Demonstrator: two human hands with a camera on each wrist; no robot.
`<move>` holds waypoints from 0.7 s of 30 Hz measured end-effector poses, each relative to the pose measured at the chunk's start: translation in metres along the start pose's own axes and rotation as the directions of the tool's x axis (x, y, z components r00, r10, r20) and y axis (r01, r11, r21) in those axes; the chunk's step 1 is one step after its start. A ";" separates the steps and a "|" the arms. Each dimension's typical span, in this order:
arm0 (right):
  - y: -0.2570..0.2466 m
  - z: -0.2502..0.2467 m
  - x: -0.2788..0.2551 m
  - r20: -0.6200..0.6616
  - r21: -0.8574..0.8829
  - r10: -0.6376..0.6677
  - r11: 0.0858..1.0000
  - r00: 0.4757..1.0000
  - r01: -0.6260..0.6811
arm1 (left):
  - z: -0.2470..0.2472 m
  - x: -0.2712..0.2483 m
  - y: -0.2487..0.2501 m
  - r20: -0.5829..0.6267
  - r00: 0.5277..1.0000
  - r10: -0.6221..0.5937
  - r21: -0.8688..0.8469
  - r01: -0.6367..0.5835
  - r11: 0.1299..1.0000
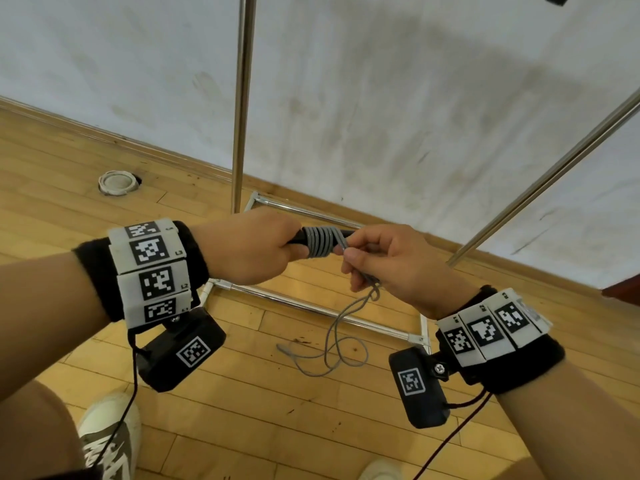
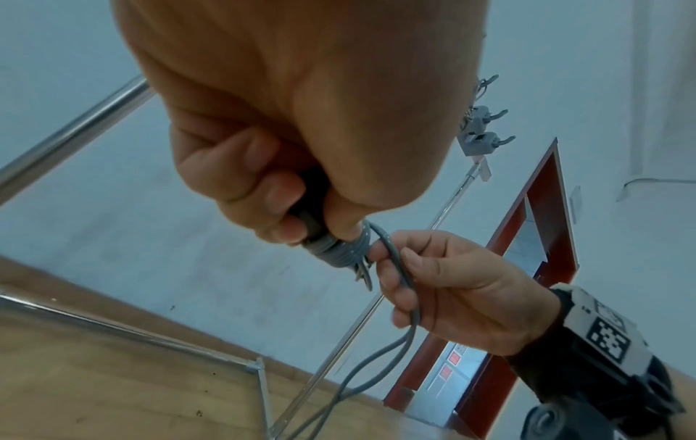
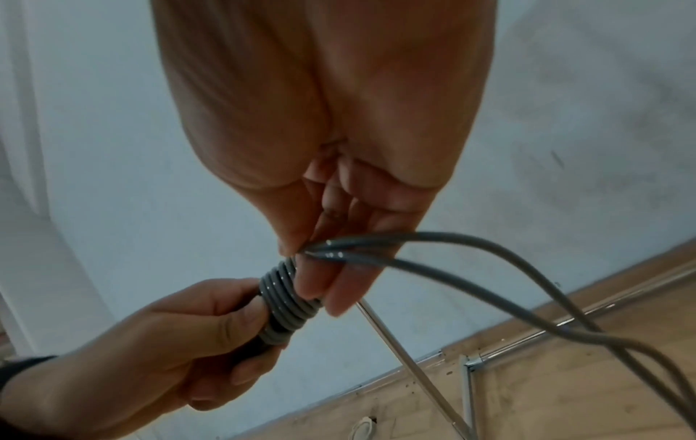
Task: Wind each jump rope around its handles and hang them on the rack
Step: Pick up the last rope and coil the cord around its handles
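My left hand (image 1: 256,247) grips the dark jump rope handles (image 1: 298,238), held level at chest height. Several turns of grey rope (image 1: 320,242) are wound round the handles beside the left thumb. My right hand (image 1: 381,261) pinches a doubled strand of that rope right next to the coil. In the left wrist view the left hand (image 2: 271,193) wraps the handles (image 2: 310,205) and the right hand (image 2: 433,282) holds the strand (image 2: 399,268). In the right wrist view the coil (image 3: 286,300) sits under the right hand (image 3: 331,253). The loose rope (image 1: 332,344) hangs down and loops on the floor.
The metal rack stands ahead by the white wall: an upright pole (image 1: 242,105), a slanted bar (image 1: 554,174) at right and a rectangular base frame (image 1: 311,306) on the wooden floor. A round white fitting (image 1: 116,182) lies at left. Grey hooks (image 2: 484,131) hang on the rack. My shoes (image 1: 110,434) are below.
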State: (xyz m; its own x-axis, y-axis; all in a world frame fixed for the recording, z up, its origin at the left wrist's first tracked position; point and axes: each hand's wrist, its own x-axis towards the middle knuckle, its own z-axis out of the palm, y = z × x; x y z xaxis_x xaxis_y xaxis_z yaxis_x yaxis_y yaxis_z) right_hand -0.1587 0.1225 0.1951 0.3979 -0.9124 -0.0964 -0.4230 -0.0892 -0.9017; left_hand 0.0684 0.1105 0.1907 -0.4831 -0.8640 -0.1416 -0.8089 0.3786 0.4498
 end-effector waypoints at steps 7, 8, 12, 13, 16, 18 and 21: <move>0.006 0.001 -0.007 -0.083 0.101 -0.044 0.993 0.996 0.053 | -0.005 0.001 0.003 -0.179 0.983 0.037 -0.251 -0.082 0.965; 0.009 0.001 -0.008 -0.094 0.072 -0.057 0.995 0.994 0.064 | -0.006 0.000 0.004 -0.189 0.981 0.043 -0.266 -0.093 0.959; 0.020 0.002 -0.011 -0.088 -0.065 -0.136 0.989 0.987 0.131 | -0.010 -0.004 0.007 -0.155 0.984 0.084 -0.330 -0.131 0.935; 0.022 0.001 -0.011 -0.079 -0.078 -0.161 0.985 0.984 0.155 | -0.011 -0.005 0.008 -0.147 0.984 0.096 -0.346 -0.142 0.927; 0.027 -0.002 -0.012 -0.014 -0.107 -0.217 0.971 0.976 0.214 | -0.012 -0.008 0.010 -0.110 0.986 0.126 -0.414 -0.160 0.896; 0.030 -0.002 -0.013 0.043 -0.120 -0.241 0.962 0.970 0.244 | -0.012 -0.011 0.013 -0.048 0.984 0.171 -0.448 -0.175 0.877; 0.034 -0.003 -0.011 0.080 -0.149 -0.221 0.962 0.972 0.231 | -0.014 -0.015 0.016 0.042 0.973 0.227 -0.489 -0.178 0.854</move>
State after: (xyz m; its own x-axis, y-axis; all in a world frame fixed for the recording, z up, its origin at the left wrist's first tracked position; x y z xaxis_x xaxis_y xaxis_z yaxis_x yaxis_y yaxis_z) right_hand -0.1802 0.1283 0.1668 0.5451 -0.8353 0.0717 -0.4364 -0.3557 -0.8265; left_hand 0.0673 0.1255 0.2123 -0.6679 -0.7407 -0.0727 -0.4409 0.3150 0.8405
